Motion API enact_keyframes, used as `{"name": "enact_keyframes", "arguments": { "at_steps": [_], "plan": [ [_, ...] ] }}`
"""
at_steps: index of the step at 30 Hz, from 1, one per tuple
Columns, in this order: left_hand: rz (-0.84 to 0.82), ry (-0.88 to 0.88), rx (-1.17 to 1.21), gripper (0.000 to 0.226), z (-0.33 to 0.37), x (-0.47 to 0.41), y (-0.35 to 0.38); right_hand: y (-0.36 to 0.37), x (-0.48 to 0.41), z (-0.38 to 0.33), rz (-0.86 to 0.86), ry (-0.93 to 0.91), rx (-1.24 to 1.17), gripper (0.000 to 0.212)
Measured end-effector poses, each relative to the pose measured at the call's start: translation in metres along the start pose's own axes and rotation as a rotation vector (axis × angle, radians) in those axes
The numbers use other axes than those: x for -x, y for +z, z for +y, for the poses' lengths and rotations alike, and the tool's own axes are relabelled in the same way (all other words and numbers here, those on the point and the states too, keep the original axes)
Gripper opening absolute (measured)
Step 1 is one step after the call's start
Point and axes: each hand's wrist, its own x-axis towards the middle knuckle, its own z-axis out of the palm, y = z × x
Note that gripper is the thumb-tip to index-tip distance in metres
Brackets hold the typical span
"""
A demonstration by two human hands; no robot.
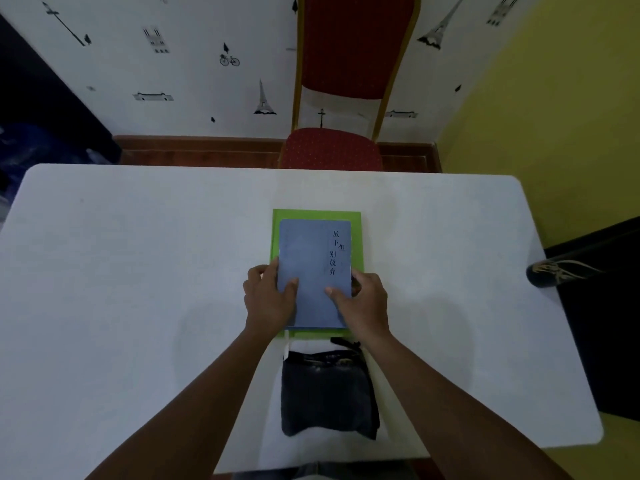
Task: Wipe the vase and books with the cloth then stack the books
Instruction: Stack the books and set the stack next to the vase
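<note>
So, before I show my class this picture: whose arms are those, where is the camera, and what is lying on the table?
There is no machine here. A person wears one wide-angle camera on the head, which looks down at their own bare arms. The left hand and right hand each have a grip on a side of a blue book, which lies on a larger green book. Nearer the person lies a dark folded cloth. All rest on a white table. At the right edge stands a dark vase. A red chair stands behind.
</note>
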Motion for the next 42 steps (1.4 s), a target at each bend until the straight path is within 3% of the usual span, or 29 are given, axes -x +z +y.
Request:
{"name": "enact_keyframes", "arguments": {
  "at_steps": [2,5,6,8,10,12,14,16,18,20,23,26,30,33,42],
  "plan": [
    [-0.029,-0.039,0.071,0.062,0.0,-0.001,-0.003,0.0,0.0,0.007,0.054,-0.019,0.066,0.074],
    [-0.006,-0.022,0.209,0.048,0.008,0.0,-0.007,0.003,0.006,0.014,0.051,0.076,0.071,0.096],
    [0.002,-0.077,0.255,0.053,0.013,-0.003,-0.008,0.005,0.007,0.016,0.033,0.108,0.047,0.092],
    [-0.015,-0.279,0.326,0.093,0.018,-0.017,-0.012,0.006,0.006,0.016,0.027,0.112,0.018,0.069],
    [-0.069,-0.445,0.451,0.122,0.022,-0.031,-0.02,0.004,0.001,0.015,0.039,0.122,-0.003,0.059],
    [-0.158,-0.457,0.577,0.1,0.024,-0.04,-0.029,-0.001,-0.005,0.016,0.022,0.138,-0.051,0.06],
    [-0.247,-0.405,0.67,0.066,0.036,-0.035,-0.036,-0.01,-0.01,0.02,-0.017,0.135,-0.211,0.047],
    [-0.271,-0.314,0.694,0.068,0.051,-0.028,-0.035,-0.021,-0.012,0.019,-0.072,0.164,-0.383,0.03],
    [-0.235,-0.233,0.621,0.074,0.069,-0.018,-0.032,-0.028,-0.013,0.018,-0.142,0.239,-0.545,0.025],
    [-0.21,-0.166,0.589,0.075,0.081,-0.01,-0.029,-0.03,-0.013,0.019,-0.163,0.287,-0.663,0.042],
    [-0.228,-0.054,0.608,0.066,0.081,-0.005,-0.035,-0.034,-0.011,0.017,-0.108,0.316,-0.797,0.084],
    [-0.278,0.086,0.619,0.062,0.076,-0.002,-0.045,-0.047,-0.008,0.009,-0.045,0.235,-0.725,0.083],
    [-0.295,0.295,0.555,0.069,0.069,0.0,-0.054,-0.063,-0.008,0.002,0.008,-0.003,-0.581,0.099],
    [-0.268,0.418,0.53,0.075,0.06,0.003,-0.053,-0.071,-0.009,-0.002,0.034,-0.16,-0.473,0.085],
    [-0.116,0.502,0.424,0.072,0.024,0.008,-0.02,-0.064,-0.011,0.013,0.118,-0.253,-0.324,0.091]
  ]
}}
